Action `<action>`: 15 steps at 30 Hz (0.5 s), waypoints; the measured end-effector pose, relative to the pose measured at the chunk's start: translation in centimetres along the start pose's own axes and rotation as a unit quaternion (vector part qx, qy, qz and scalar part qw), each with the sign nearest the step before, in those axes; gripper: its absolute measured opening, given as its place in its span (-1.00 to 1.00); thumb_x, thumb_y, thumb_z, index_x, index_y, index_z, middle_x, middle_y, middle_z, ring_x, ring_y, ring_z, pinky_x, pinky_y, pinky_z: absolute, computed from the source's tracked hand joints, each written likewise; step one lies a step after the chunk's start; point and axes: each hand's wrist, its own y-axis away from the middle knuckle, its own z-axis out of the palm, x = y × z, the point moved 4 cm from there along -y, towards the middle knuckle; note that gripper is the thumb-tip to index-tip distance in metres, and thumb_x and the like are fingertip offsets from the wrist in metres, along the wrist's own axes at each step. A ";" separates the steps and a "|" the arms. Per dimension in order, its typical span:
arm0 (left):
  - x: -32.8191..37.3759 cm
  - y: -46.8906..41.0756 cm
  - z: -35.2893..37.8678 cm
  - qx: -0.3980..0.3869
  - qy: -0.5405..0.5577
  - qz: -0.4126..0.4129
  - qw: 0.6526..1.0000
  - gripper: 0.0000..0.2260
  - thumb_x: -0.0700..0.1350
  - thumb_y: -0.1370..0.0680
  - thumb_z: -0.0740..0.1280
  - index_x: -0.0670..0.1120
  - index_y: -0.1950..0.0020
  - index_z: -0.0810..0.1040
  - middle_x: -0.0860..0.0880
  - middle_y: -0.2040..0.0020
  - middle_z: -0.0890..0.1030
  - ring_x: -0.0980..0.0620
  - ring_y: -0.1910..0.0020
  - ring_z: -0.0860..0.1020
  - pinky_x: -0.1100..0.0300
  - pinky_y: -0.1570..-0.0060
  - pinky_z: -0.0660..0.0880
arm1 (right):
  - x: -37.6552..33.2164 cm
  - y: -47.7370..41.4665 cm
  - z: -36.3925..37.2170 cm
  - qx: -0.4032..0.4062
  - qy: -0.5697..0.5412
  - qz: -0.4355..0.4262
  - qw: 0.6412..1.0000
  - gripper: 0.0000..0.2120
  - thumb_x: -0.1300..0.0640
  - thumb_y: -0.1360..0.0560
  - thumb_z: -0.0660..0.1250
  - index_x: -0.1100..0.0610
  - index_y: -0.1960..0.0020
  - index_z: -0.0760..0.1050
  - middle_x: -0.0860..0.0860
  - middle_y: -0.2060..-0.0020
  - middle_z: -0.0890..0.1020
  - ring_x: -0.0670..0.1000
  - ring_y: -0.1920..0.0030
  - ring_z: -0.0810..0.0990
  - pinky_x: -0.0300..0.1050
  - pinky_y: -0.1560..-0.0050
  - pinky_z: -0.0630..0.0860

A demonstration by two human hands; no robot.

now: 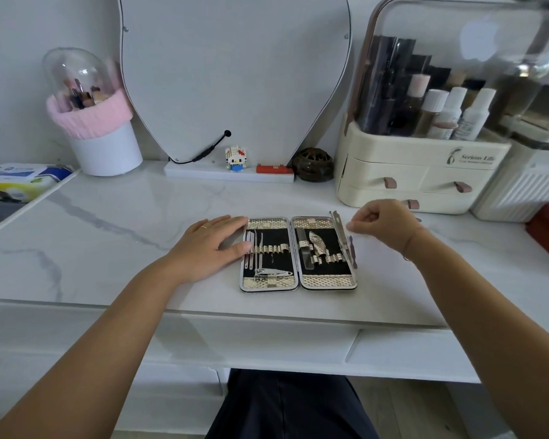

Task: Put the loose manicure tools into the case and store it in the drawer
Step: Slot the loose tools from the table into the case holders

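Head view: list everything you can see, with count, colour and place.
desk: one, white marble, under everything
manicure case: one, gold-trimmed, black inside, open flat at centre
nail clipper: one, silver, case's left half
long metal tool: one, silver, along case's right edge
mirror: one, pale grey, rear centre
brush holder: one, white, pink band, rear left
wipes pack: one, blue-yellow, far left
cat figurine: one, white, mirror base
organiser: one, cream, clear lid, rear right
left hand: one, flat on case's left edge
right hand: one, fingers curled beside that tool; contact unclear
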 end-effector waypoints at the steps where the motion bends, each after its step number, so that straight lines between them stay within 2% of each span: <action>1: 0.0 0.0 0.0 0.001 0.001 0.000 1.000 -0.32 0.42 -0.40 -0.05 0.19 -0.48 0.14 0.19 -0.50 0.19 0.19 -0.50 0.05 0.13 -0.44 -0.05 | 0.5 0.4 0.1 -0.004 0.007 0.006 1.000 -0.84 0.08 -0.34 0.51 0.17 0.23 0.62 -0.02 0.41 0.56 -0.11 0.40 0.42 -0.32 0.35 0.38; 8: 0.4 0.2 -0.2 0.004 0.001 -0.010 1.000 -0.35 0.39 -0.42 -0.01 0.19 -0.48 0.16 0.15 -0.50 0.20 0.19 -0.50 0.04 0.16 -0.43 -0.06 | 1.0 1.5 0.8 -0.003 0.038 0.002 0.999 -0.80 0.03 -0.31 0.52 0.14 0.24 0.58 -0.08 0.44 0.46 -0.12 0.41 0.39 -0.27 0.37 0.32; 13: 0.4 0.2 -0.1 0.002 0.005 -0.014 1.000 -0.35 0.39 -0.42 0.00 0.20 -0.48 0.16 0.16 -0.50 0.20 0.20 -0.49 0.04 0.18 -0.42 -0.07 | 1.1 1.7 0.2 -0.013 0.057 0.005 0.998 -0.93 0.12 -0.35 0.49 0.10 0.24 0.63 -0.13 0.44 0.53 -0.17 0.41 0.43 -0.43 0.43 0.32; 15: 0.2 0.2 -0.1 0.002 0.004 -0.015 1.000 -0.35 0.39 -0.42 -0.01 0.21 -0.48 0.15 0.16 -0.50 0.19 0.20 -0.49 0.03 0.18 -0.42 -0.07 | 1.3 1.8 0.1 -0.019 0.056 0.011 0.998 -0.96 0.14 -0.36 0.48 0.11 0.24 0.65 -0.11 0.40 0.58 -0.15 0.38 0.49 -0.43 0.40 0.35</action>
